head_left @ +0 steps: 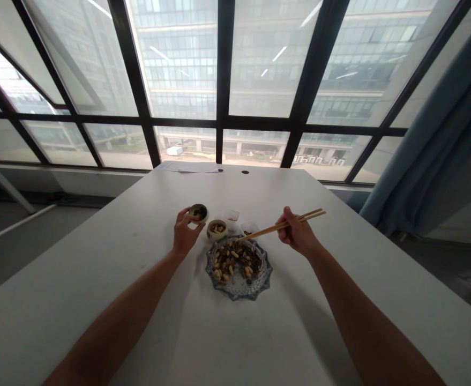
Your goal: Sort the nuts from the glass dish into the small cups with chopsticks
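Note:
My left hand [186, 231] grips a small round cup [199, 213] with dark bits inside, its fingers and thumb around the rim. Between the fingers of my right hand [294, 231] is a pair of wooden chopsticks [270, 229], tips pointing left over the far edge of a scalloped glass bowl [239, 294]. Peanuts and dark seeds [230, 262] lie mixed in that bowl. A second small cup [217, 230], holding peanuts, stands just behind the bowl, beside the held cup. Nothing can be made out between the chopstick tips.
Two small clear containers stand behind the bowl: one [232, 217] with a few bits, another [249, 228] partly behind the chopsticks. Papers [187, 167] lie at the white table's [147, 316] far edge, near two round holes. Windows rise beyond; a blue curtain [428, 139] hangs right.

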A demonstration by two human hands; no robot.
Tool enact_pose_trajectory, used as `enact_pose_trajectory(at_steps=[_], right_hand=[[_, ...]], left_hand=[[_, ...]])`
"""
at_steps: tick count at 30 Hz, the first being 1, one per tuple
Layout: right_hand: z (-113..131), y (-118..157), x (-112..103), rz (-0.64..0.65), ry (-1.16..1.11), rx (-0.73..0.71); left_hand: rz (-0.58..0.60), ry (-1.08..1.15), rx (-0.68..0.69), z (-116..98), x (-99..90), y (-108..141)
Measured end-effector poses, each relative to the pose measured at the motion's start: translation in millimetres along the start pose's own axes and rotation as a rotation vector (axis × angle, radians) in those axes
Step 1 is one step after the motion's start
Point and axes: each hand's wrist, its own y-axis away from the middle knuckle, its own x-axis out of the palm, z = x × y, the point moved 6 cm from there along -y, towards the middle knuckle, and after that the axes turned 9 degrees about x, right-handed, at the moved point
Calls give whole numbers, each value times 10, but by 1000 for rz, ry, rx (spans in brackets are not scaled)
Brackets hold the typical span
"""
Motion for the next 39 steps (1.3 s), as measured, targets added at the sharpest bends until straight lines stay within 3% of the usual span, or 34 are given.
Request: enact_pose_trajectory(at_steps=[6,11,17,24,30,35,39], right_hand=[[-7,-64,-94,-97,-151,-53],[227,37,233,-285,-63,-293],[264,-93,939,-172,229,-412],[133,-367,1294,36,540,-430],[196,-310,1206,24,501,-429],[307,-22,779,-170,265,-383],[258,163,647,-37,334,-262]], left_hand=[[-3,42,-53,74,37,28],[30,57,-44,65,79,25],[39,128,-65,68,104,17],[28,143,-88,65,98,8],[35,125,-103,114,120,19],[49,114,-155,202,168,54],[64,118,-179,250,207,80]])
